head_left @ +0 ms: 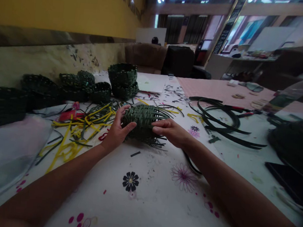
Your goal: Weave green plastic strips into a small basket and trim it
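Observation:
A half-woven basket of dark green plastic strips (142, 121) lies on its side between my hands, with loose strip ends fanning out to the right. My left hand (118, 127) grips its left end, fingers curled over the top. My right hand (169, 131) presses against its right side. Just left of my left hand lies a tangle of yellow and dark green strips (87, 122). Its underside is hidden.
Finished dark green baskets (40, 89) stand in a row along the wall, with a stack of two (123, 79) behind them. A coil of black strips (219, 121) lies on the floral tablecloth (149, 198) to the right. Translucent plastic (4, 153) lies at the left.

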A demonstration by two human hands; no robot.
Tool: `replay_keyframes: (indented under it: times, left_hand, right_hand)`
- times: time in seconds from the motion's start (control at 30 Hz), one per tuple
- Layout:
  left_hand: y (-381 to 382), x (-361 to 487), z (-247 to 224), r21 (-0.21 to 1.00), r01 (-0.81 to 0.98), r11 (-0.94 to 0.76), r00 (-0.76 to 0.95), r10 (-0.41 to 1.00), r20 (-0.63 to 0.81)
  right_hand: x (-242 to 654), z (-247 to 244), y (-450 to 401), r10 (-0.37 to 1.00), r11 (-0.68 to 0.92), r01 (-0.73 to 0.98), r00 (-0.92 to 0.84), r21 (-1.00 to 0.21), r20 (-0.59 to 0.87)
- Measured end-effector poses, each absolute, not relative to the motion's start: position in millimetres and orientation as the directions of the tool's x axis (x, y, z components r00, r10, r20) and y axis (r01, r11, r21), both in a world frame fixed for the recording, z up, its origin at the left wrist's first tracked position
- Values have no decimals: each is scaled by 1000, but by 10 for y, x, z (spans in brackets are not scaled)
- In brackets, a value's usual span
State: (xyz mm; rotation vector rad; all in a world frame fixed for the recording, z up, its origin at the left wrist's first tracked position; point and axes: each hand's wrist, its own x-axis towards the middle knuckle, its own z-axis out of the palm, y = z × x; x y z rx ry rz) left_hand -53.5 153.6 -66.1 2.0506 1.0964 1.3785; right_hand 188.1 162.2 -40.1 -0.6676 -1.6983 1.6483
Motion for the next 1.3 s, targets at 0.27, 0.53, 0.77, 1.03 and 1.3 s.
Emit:
replay_keyframes:
  times: [0.27, 0.53, 0.77, 1.03, 1.3]
  left_hand:
    - [1484, -548, -564, 429, 592, -682, 190, 636, 748]
    - [1254, -416, -558, 322, 810, -490, 74, 630, 773]
    - [1188, -238, -557, 416, 829, -373, -15, 729, 684]
    - [1222, -257, -487, 356, 877, -321, 30, 778, 628]
    - [1233, -396, -510, 387, 858, -339, 40, 794, 606]
  right_hand:
    - [1538, -690, 1446, 944, 139, -165, -275, -976, 181]
    - [1217, -868, 1240, 962, 271, -92, -10, -958, 273]
    - [1172, -843, 1197, 943, 330, -66, -6, -942, 331]
    - [1230, -813, 1223, 928, 357, -1, -115, -934, 355]
    - [1204, -883, 1257, 928, 340, 13, -167, -940, 334]
